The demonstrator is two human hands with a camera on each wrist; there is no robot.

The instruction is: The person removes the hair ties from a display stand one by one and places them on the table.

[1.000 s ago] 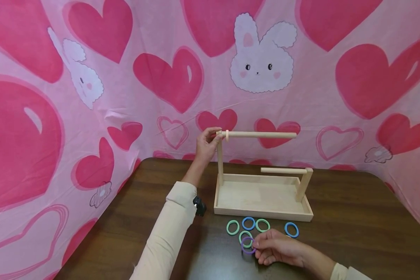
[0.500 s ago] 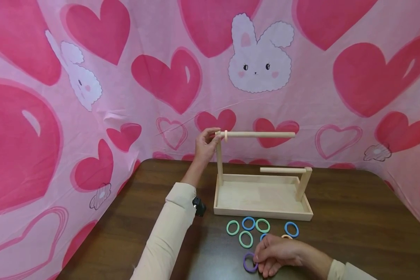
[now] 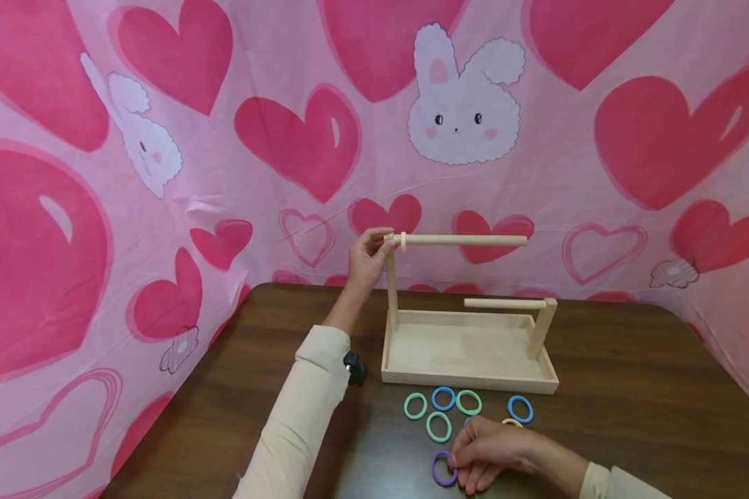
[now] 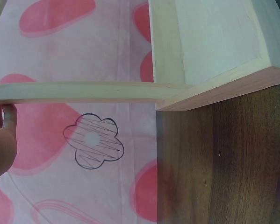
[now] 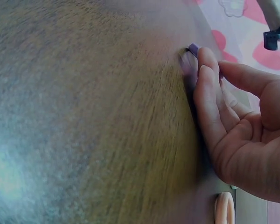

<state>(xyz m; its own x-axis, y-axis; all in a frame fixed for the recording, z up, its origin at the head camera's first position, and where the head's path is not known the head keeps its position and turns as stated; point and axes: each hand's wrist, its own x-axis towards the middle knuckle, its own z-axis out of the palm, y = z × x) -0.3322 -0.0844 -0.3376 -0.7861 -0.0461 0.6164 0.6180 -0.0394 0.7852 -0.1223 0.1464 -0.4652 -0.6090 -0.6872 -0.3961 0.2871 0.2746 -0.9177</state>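
My left hand (image 3: 368,260) grips the top of the tall post (image 3: 392,291) of a wooden stand, where the upper dowel (image 3: 468,240) begins. A pale orange ring (image 3: 403,242) hangs on that dowel close to the fingers. In the left wrist view only part of the left hand (image 4: 3,144) shows, against the post. Near the front of the table, my right hand (image 3: 489,454) pinches the right side of a purple ring (image 3: 435,471) between thumb and fingertips. The right wrist view has the purple ring (image 5: 193,48) at the fingertips, low over the table.
Green rings (image 3: 439,427) and blue rings (image 3: 520,409) lie in front of the stand's tray (image 3: 468,382); another blue one and an orange ring (image 3: 512,422) are partly behind the right hand. A shorter dowel (image 3: 504,303) points left from the right post. Pink cloth surrounds the table (image 3: 630,388).
My right hand has brought the purple ring toward the front edge, off the green ring it overlapped, and has shifted only slightly in the last half second. The left hand keeps its grip.
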